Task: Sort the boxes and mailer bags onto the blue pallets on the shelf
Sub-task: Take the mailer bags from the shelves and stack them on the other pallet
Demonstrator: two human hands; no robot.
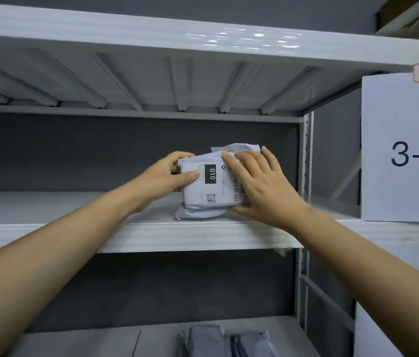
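Between the fingers, a pale grey plastic mailer bag rests on the white metal shelf near its front lip. Left hand grips its edge; right hand presses flat, fingers spread. Released early, it may slide off.

A white paper sign reading "3-1" hangs at the frame's right edge. A pinkish clip holds its top.

Both forearms bare from wrist to frame edge. Left grip and right grip bare as well. Nails cut short and plain on the thumb and fingers that show.
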